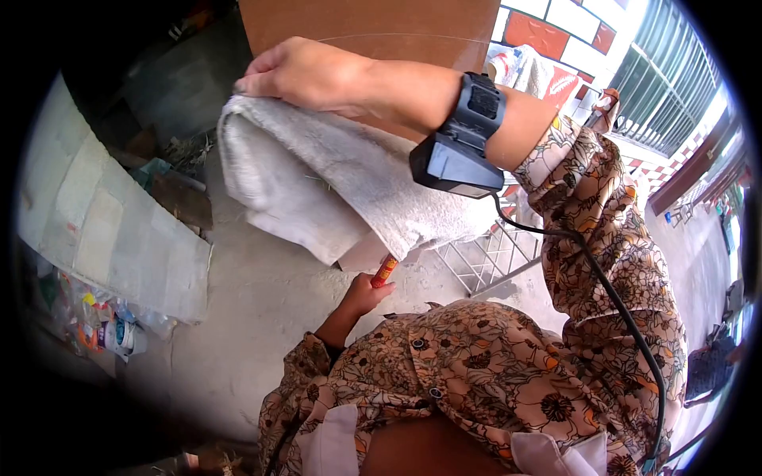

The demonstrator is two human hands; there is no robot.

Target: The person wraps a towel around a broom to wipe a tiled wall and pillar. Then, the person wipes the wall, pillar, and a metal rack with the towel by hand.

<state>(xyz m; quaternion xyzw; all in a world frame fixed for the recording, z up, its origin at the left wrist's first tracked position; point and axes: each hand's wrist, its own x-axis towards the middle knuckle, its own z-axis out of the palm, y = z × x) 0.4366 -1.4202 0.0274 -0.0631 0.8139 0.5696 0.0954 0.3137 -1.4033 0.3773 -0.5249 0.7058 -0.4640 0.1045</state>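
My right hand [298,75], reaching across from the right at the top, is closed with fingertips and thumb pinched at the upper left corner of a greyish-white fleecy cloth [341,170]. The cloth hangs in a fold below the hand and spreads to the right; its left edge is blurred. Lower down, my left hand [367,293] is closed around a red tube with yellow print [385,270]. The tube's upper end meets the cloth's lower edge, and whether it continues underneath is hidden. A thin thread-like line [413,34] runs above my right forearm.
A black device [456,166] is strapped to my right wrist, its cable running down the sleeve. A brown board [365,20] stands behind the cloth. A metal rack [496,258] is at its right. A pale block ledge [111,206] and cluttered bags [111,321] lie left.
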